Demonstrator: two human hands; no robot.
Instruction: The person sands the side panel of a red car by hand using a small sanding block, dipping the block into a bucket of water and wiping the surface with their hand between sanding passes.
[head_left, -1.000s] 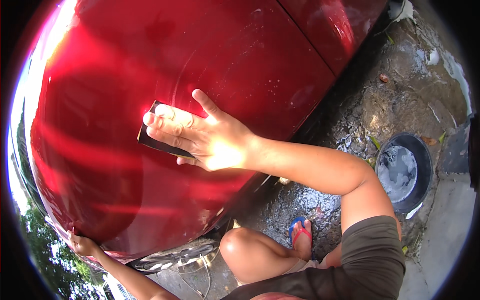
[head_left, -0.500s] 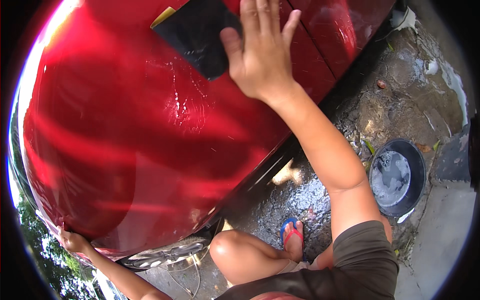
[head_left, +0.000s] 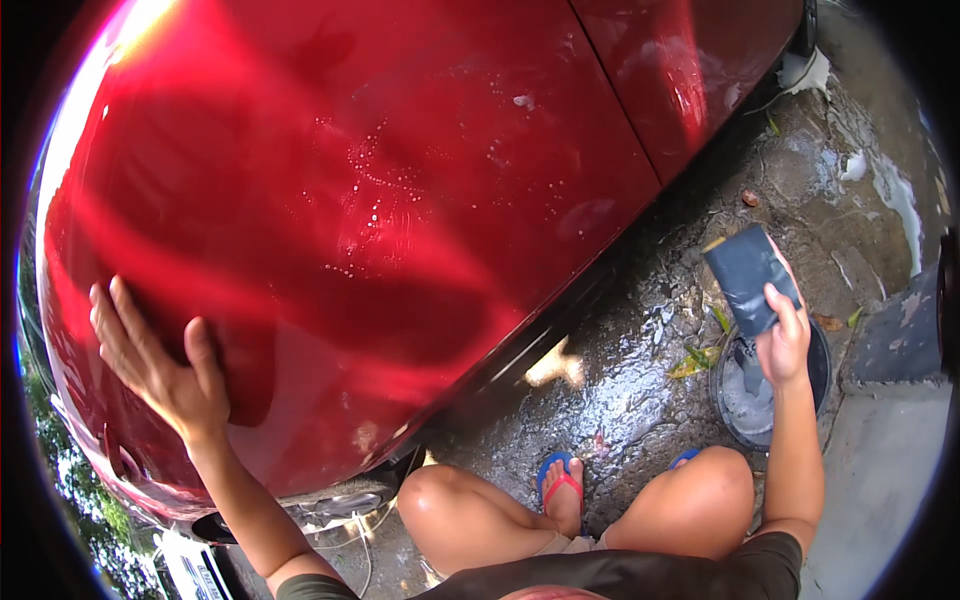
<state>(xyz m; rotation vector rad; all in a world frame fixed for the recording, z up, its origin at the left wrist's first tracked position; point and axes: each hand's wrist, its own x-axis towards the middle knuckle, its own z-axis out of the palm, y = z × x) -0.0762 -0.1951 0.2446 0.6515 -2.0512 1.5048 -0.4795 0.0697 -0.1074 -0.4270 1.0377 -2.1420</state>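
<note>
Head cam view, and my right hand is gripping a dark grey, flat rectangular pad with a yellowish corner, thumb pressing on its face. From up here the pad and hand are partly covering a round black bucket that's holding whitish, sudsy water, so the pad is sitting well apart from the car. My left hand is lying open, fingers spread, over the glossy red car panel; can't really tell how hard it's pressing. Little whitish droplets are dotting that panel. Down low I'm wearing a blue flip-flop with red straps on wet, rough grey ground. Some yellow-green leaves are lying just beside the bucket.
</note>
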